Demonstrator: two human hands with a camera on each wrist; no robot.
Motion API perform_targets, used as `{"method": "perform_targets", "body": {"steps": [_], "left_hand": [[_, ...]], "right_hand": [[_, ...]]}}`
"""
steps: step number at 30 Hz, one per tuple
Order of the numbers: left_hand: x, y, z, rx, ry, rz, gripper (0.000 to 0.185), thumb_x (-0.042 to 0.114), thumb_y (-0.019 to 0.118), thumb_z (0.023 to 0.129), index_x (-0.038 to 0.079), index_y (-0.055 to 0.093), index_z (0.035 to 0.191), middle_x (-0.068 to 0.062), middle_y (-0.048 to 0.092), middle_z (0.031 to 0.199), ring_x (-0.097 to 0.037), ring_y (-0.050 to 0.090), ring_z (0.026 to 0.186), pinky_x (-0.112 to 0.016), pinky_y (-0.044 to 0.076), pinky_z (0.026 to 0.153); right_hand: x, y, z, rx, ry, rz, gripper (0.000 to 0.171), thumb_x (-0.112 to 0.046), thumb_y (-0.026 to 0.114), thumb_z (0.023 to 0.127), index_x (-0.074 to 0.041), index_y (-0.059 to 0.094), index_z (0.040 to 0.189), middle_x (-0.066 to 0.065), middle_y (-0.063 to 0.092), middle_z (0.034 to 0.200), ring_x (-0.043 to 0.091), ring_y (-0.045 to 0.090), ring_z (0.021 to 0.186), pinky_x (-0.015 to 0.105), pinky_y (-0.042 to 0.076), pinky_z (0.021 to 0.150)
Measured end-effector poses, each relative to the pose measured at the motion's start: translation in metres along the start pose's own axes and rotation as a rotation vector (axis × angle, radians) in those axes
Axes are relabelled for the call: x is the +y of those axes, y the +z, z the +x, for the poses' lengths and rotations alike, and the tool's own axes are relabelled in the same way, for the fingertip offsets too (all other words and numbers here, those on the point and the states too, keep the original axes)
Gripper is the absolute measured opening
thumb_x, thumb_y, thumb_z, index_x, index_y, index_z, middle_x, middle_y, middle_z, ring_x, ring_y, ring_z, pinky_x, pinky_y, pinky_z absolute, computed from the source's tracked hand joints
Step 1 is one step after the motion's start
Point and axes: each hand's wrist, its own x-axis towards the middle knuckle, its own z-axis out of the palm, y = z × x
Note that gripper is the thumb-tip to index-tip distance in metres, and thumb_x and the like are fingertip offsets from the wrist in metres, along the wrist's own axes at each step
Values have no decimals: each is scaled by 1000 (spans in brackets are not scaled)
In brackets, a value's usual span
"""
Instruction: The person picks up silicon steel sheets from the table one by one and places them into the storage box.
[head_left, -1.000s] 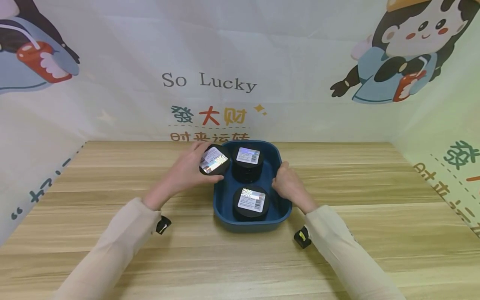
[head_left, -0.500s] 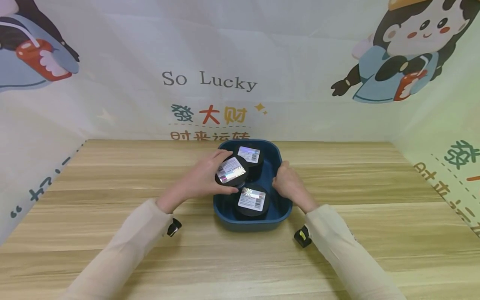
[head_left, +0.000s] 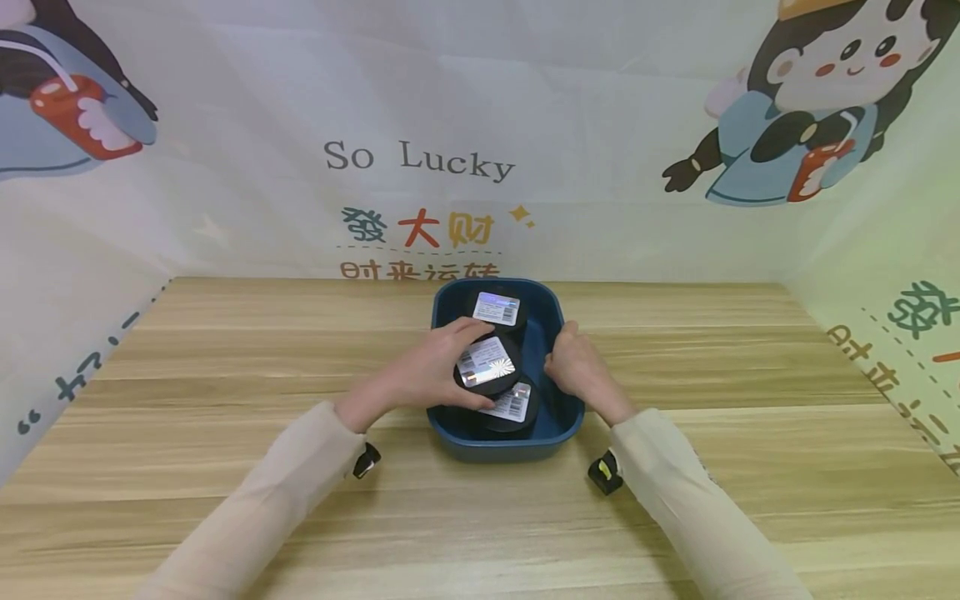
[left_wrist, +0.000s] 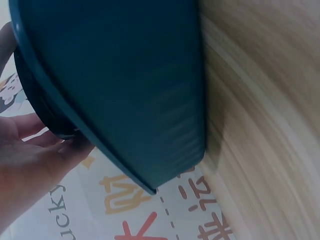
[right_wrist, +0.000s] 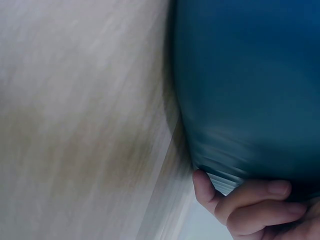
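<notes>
In the head view the left hand [head_left: 431,367] grips a black labelled puck [head_left: 488,365] over the blue tray [head_left: 558,417], above another puck [head_left: 517,406], and could drop it askew, while the right wrist view shows right hand fingers [right_wrist: 255,200] curled on the tray wall, steadying it.

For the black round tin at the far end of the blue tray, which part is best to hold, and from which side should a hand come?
Probably from above, fingers and thumb round the curved side wall of the far tin. It sits low inside the blue tray, whose walls block a sideways reach, and the flat labelled lid gives no hold. The left hand grips the held tin that way; the right hand grips the tray rim.
</notes>
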Motion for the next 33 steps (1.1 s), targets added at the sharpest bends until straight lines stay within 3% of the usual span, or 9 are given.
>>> {"method": "perform_targets", "body": {"steps": [8,20,33], "left_hand": [[4,8,2,-59,45,-13,83,35,77,65,-1,38,130,-14,41,129,-25,43,111,-38,37,93],[6,19,5,-86,148,-14,80,31,78,64,-4,41,126,-15,44,126,-25,45,112,-38,36,94],[9,22,5,-104,134,-27,79,29,77,66,-2,39,128,-14,41,128,-24,43,112,-37,36,94]], "right_hand": [[0,-1,0,-20,7,1,38,-7,52,79,15,36,105,27,57,76,34,59,69,40,47,59],[-2,-1,-1,-14,11,2,31,-7,52,79,12,39,99,27,57,75,35,58,69,41,46,60],[-1,-1,-1,-20,7,19,31,-6,52,79,13,39,101,23,55,72,31,57,65,38,45,56]]}}
